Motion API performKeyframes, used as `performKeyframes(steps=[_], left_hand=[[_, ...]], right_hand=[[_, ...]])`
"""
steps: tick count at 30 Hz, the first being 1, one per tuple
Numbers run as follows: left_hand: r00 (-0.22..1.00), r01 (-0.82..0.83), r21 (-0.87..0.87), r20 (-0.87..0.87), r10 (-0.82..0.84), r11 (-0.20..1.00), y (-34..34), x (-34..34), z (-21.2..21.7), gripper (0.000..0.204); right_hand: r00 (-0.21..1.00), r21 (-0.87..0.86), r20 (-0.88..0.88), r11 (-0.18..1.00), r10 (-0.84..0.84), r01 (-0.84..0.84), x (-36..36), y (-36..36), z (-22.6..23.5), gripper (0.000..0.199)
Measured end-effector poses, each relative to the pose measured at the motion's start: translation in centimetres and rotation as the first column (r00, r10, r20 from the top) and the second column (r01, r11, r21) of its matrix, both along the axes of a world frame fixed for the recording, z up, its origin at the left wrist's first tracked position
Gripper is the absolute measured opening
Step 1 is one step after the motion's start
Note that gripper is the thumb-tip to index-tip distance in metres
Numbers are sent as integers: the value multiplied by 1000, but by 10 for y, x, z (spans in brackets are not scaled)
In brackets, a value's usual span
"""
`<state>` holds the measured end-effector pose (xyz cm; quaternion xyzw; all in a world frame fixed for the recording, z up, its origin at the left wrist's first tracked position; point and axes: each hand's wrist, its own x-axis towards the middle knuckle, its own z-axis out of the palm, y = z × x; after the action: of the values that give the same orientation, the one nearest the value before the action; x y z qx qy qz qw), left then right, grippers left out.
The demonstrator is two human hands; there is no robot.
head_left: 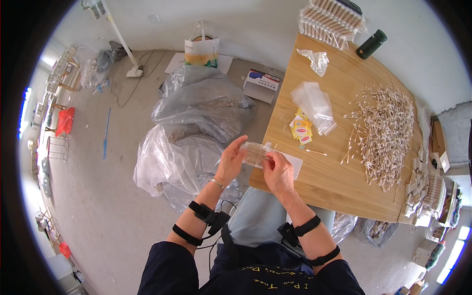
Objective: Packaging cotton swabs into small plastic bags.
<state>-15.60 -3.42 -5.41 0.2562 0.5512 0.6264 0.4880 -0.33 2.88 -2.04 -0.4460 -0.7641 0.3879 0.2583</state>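
Note:
A clear plastic bag of cotton swabs (254, 154) is held between both hands at the table's near left corner. My left hand (229, 163) grips its left end, thumb and fingers around it. At the other end my right hand (279, 173) is closed, fingertips pinching the bag's edge. Under the right hand lies a white sheet or flap (297, 164). A single cotton swab (315, 153) lies just beyond. Yellow printed cards (301, 130) and a stack of flat clear bags (314, 105) are farther off. The large pile of loose cotton swabs (386, 132) covers the table's right side.
Packed swab bundles (330, 22), a dark green bottle (371, 44) and crumpled plastic (315, 61) are at the wooden table's (334, 182) far end. Left of it, big plastic sacks (196, 113), a cardboard box (261, 85) and a tote bag (201, 51) stand on the floor.

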Motion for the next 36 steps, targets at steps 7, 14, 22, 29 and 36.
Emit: performKeyframes(steps=[7, 14, 22, 29, 36], left_hand=[[994, -85, -109, -83, 76, 990, 9, 6, -2, 32], [978, -106, -120, -194, 82, 987, 9, 6, 1, 32], [988, -89, -106, -139, 74, 990, 10, 5, -1, 34], [958, -93, -120, -282, 56, 988, 9, 4, 5, 35], [993, -102, -59, -68, 98, 993, 10, -1, -4, 30]], right_hand=[[995, -48, 47, 995, -87, 89, -5, 9, -4, 4], [982, -102, 160, 988, -97, 114, -8, 16, 2, 8], [969, -63, 228, 991, -100, 117, -8, 15, 0, 9], [983, -28, 31, 983, -180, 181, -9, 10, -2, 7], [970, 40, 166, 984, -180, 175, -14, 12, -5, 4]])
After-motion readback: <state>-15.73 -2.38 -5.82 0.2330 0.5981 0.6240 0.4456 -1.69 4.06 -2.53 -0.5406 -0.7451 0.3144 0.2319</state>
